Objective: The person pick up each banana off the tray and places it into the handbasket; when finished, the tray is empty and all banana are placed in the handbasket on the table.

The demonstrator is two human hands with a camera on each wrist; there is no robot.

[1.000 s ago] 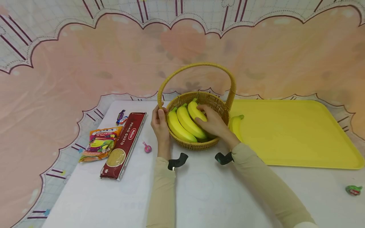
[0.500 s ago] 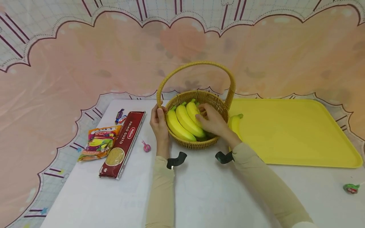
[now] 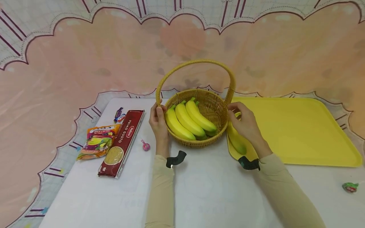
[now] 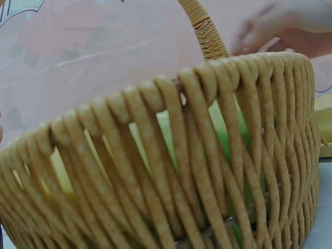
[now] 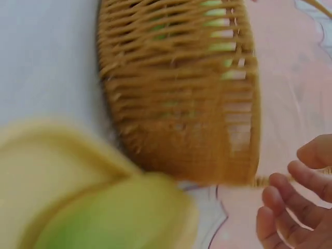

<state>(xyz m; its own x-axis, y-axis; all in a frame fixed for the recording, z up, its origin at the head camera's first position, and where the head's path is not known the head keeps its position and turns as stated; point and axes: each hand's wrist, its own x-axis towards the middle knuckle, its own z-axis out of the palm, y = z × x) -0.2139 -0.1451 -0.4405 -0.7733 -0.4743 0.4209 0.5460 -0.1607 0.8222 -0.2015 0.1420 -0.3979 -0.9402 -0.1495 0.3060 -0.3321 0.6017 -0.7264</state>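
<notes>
A wicker basket (image 3: 196,144) with a tall arched handle stands at the middle of the table. Several bananas (image 3: 179,125) lie side by side in its left part. My left hand (image 3: 158,123) grips the basket's left side at the foot of the handle, thumb toward me. To the right of the basket, my right hand (image 3: 246,122) hovers over a separate banana (image 3: 237,142) on the yellow tray's left end. In the right wrist view its fingers (image 5: 282,205) are loosely bent and apart, with nothing between them. Basket weave (image 4: 171,155) fills most of the left wrist view.
The yellow tray (image 3: 299,133) extends to the right. On the left lie a red pasta packet (image 3: 122,142), an orange candy bag (image 3: 99,141) and small wrapped sweets (image 3: 118,115). A pink lollipop (image 3: 145,145) is near my left forearm; a green-wrapped sweet (image 3: 350,187) lies far right.
My right hand has let go of the rightmost banana in the basket and moved right, out over the banana on the tray. The left hand keeps its grip on the basket.
</notes>
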